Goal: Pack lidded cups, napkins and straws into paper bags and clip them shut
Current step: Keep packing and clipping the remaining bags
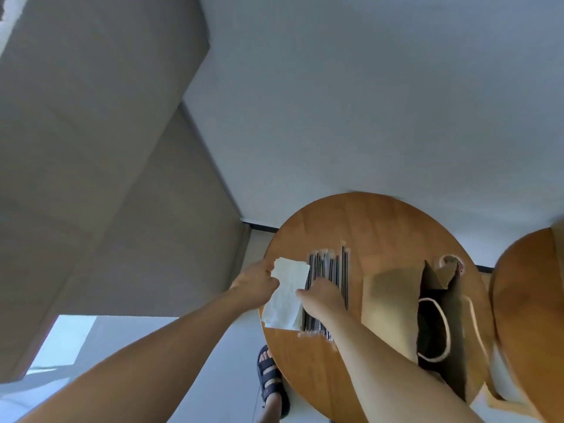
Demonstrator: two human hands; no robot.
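Left hand (259, 285) pinching napkin (287, 296), straws (331, 267) — front-to-back

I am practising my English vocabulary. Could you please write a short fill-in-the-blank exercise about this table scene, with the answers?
1. The left hand holds a white ___.
2. The right hand rests on the black ___.
3. The open paper bag is on a ___ wooden table.

Missing words: napkin; straws; round.
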